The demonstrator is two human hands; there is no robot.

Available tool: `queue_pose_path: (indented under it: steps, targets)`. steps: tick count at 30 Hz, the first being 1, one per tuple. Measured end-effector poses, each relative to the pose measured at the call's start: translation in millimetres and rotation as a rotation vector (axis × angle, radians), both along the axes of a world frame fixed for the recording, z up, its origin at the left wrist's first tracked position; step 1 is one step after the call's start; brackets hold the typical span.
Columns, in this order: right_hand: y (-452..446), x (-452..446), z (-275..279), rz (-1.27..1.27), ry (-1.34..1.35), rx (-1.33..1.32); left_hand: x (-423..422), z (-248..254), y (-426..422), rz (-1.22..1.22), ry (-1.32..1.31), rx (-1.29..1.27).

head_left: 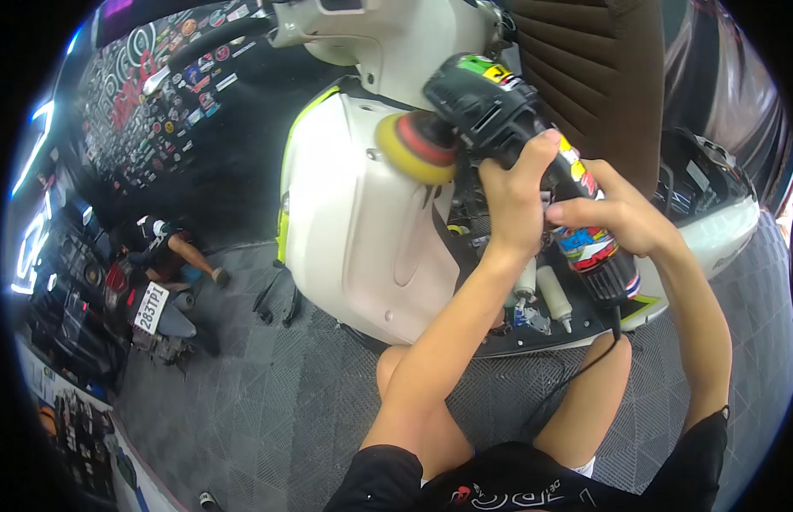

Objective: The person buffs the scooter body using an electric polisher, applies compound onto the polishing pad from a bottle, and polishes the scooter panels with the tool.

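Here, your left hand point(514, 205) and right hand point(623, 209) wrap curled fingers, some tips hidden, around the stickered corded polisher point(490, 111), apparently sharing its weight to steady the yellow foam pad point(390, 154) at the white scooter's front panel point(328, 230).

Well left of the left hand point(516, 198), I note a person point(160, 243) beside a plated motorcycle point(162, 328).

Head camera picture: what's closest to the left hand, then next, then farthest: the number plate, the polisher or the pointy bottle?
1. Polisher, in the left hand.
2. Pointy bottle, below, on the scooter.
3. Number plate, far left.
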State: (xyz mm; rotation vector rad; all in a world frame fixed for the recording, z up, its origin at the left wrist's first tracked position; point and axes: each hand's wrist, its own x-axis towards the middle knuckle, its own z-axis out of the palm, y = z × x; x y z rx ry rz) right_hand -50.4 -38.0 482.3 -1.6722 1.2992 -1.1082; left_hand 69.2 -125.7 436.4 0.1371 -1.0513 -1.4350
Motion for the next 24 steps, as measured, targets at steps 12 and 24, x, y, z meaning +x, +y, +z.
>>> queue_pose_path:
  steps: [12,24]
  targets:
    - [-38.5,14.7,74.6,0.105,0.18,0.155,15.8,52.8,-29.1,-0.053,0.145,0.039]
    - [17.0,21.4,-27.0,0.038,0.119,-0.328,18.2,-38.8,11.4,-0.058,0.153,-0.243]
